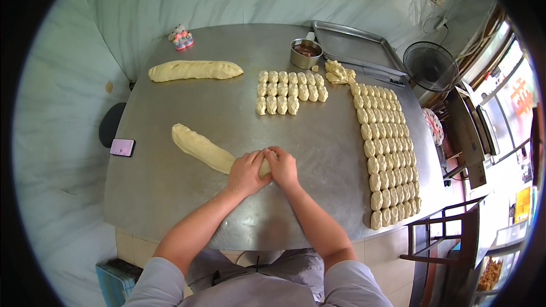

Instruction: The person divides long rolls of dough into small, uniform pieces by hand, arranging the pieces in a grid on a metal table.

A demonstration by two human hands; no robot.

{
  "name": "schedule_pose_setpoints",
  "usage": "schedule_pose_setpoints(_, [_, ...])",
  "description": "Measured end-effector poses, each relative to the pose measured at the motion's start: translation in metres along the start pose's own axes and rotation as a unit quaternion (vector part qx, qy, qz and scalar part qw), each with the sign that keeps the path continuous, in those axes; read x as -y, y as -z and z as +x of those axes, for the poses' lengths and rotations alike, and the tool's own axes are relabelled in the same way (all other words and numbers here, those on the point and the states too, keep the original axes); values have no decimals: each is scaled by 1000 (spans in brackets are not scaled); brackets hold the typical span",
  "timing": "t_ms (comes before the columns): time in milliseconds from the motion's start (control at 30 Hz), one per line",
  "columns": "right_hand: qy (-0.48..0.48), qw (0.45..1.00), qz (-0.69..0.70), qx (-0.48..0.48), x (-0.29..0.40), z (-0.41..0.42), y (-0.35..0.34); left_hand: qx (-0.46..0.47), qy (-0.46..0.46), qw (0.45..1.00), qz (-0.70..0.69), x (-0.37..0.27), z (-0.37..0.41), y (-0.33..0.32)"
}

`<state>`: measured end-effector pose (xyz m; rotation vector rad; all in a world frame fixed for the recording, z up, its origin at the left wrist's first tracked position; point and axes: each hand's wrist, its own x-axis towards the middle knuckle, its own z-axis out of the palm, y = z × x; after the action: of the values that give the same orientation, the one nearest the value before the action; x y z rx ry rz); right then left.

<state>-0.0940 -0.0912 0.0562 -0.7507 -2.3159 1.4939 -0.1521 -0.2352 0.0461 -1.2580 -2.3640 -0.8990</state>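
A long roll of pale dough (202,148) slants across the metal table (170,192), its right end under my hands. My left hand (248,172) grips that end with the palm over it. Against it, my right hand (282,166) curls around the tip of the same roll, fingers touching my left hand's. Some of the dough is hidden beneath my fingers. A thicker dough log (196,70) lies at the far left. Small dough pieces (283,90) stand in short rows beyond my hands. Many more dough pieces (386,153) form a long block on the right.
At the back are a metal pot of brown liquid (306,51), stacked baking trays (358,47), a loose dough lump (339,72) and a knife (386,79). A phone (122,147) lies at the left edge, a small colourful figurine (182,38) at the back left. A fan (431,67) stands right.
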Motion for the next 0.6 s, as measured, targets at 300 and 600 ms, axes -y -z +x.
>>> schedule_pose_setpoints(300, [-8,996,-11,-93,0,8,-44,29,96,990,95,-11,10,-21])
schedule_pose_setpoints(600, [-39,987,-143,-67,24,18,-30,88,128,975,159,3,17,-43])
